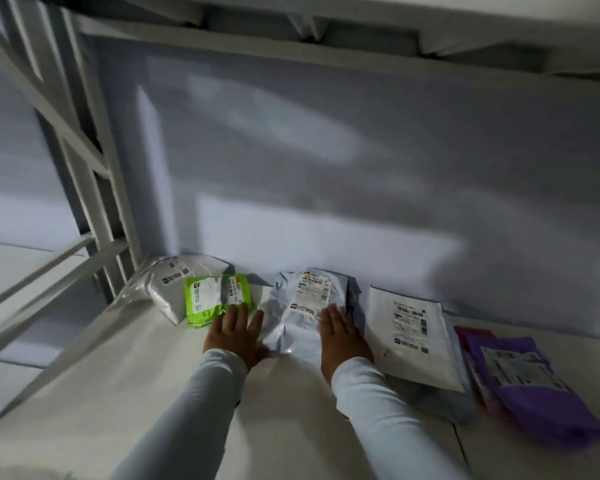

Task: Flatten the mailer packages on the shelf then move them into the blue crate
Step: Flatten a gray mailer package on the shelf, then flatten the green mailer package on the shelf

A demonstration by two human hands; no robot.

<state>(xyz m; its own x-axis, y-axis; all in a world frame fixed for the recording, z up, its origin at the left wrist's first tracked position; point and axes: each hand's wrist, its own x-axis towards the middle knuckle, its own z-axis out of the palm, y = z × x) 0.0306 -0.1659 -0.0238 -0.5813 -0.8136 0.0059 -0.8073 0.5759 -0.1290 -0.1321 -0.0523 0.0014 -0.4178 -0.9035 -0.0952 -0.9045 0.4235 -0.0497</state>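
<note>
A crinkled grey mailer (300, 315) with a white label lies on the white shelf (125, 372) in front of me. My left hand (234, 336) rests flat at its left edge, fingers spread, touching the green mailer (215, 297) too. My right hand (342, 336) lies palm down on the grey mailer's right side. A silver-white mailer (163, 282) sits at the back left. To the right lie a flat white mailer (413, 336) on a grey one, and a purple mailer (530, 382). No blue crate is in view.
The shelf's back wall (326, 168) rises just behind the mailers. White metal uprights and braces (80, 161) stand at the left. The underside of the shelf above (326, 32) spans the top. A seam in the shelf board (461, 445) runs at the right front.
</note>
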